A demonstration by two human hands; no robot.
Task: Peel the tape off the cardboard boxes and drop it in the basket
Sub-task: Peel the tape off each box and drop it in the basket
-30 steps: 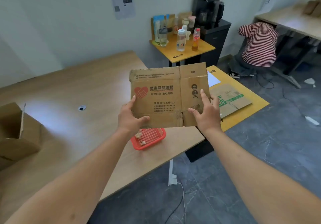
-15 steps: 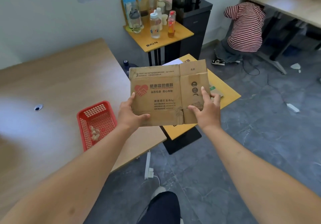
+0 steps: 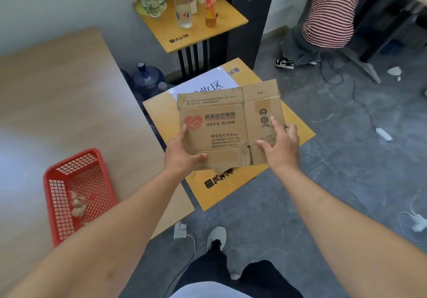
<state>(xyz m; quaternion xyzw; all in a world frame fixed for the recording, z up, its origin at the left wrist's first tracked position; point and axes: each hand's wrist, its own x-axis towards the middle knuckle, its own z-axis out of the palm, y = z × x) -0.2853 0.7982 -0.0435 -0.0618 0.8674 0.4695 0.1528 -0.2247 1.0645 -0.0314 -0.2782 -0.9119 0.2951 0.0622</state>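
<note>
Cardboard box [image 3: 221, 126], flattened and printed with a red heart-and-handshake mark, is being held up in the air over a low yellow table [image 3: 226, 189] with black characters on its top. The left hand [image 3: 181, 156] is gripping the box's lower left edge, thumb curled across the front face and fingers hidden behind. The right hand [image 3: 280, 148] is holding the lower right part, thumb pressing on the front near the bottom fold, forefinger lying straight up the side panel, and the other fingers wrapping behind the right edge. So each grip is pinching the cardboard between thumb and fingers. Whether any tape is sitting on the box cannot be told at this sharpness.

A red mesh basket [image 3: 69, 233] is sitting on the big wooden table [image 3: 57, 112] to the left, well apart from the box, with crumpled pale scraps of tape [image 3: 78, 204] lying inside it. A white printed sheet [image 3: 203, 82] is lying on the yellow table behind the box. A second yellow table [image 3: 208, 34] farther back is carrying several bottles [image 3: 182, 4]. A blue water jug [image 3: 147, 79] is standing on the floor between the tables. A person in a red-striped shirt [image 3: 330, 11] is crouching at the upper right. The wearer's dark trousers and a white shoe [image 3: 217, 236] are showing at the bottom.
</note>
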